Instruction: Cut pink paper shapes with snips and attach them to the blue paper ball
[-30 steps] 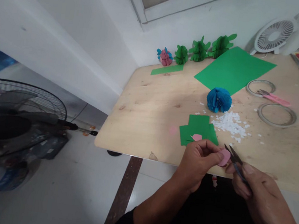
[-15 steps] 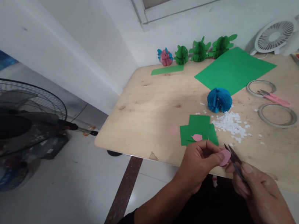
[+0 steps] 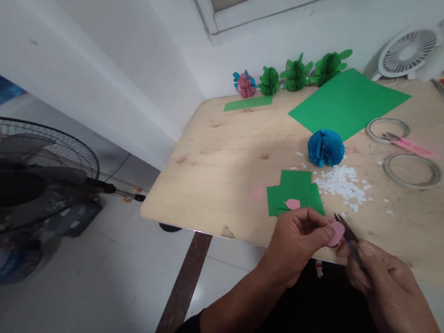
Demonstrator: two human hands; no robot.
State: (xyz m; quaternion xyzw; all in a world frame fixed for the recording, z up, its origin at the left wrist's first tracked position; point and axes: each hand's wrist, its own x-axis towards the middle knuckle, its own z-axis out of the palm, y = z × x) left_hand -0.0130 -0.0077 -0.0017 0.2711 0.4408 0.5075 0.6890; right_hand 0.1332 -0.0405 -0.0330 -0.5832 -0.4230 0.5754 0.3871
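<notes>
Between the thumb and fingers of my left hand [image 3: 298,240] is a small pink paper piece [image 3: 335,235] with a rounded edge. My right hand [image 3: 376,271] is closed round dark thread snips [image 3: 347,228], whose blades point up and left beside the pink piece. Just beyond my left hand lie green paper pieces [image 3: 295,182], with another pink cutout [image 3: 293,204] resting on them. A blue paper ball [image 3: 326,148] sits farther back, near a scatter of white paper bits [image 3: 343,184].
Along the wall stand green paper figures [image 3: 297,73] and a pink and blue one [image 3: 245,84]. A large green sheet [image 3: 348,104], tape rolls [image 3: 411,171], pink-handled snips [image 3: 409,145] and a small white fan [image 3: 407,52] are on the wooden table [image 3: 213,171]. A floor fan [image 3: 30,178] stands left.
The snips' blades look closer together than before. My left hand and the pink paper piece have shifted very slightly to the right.
</notes>
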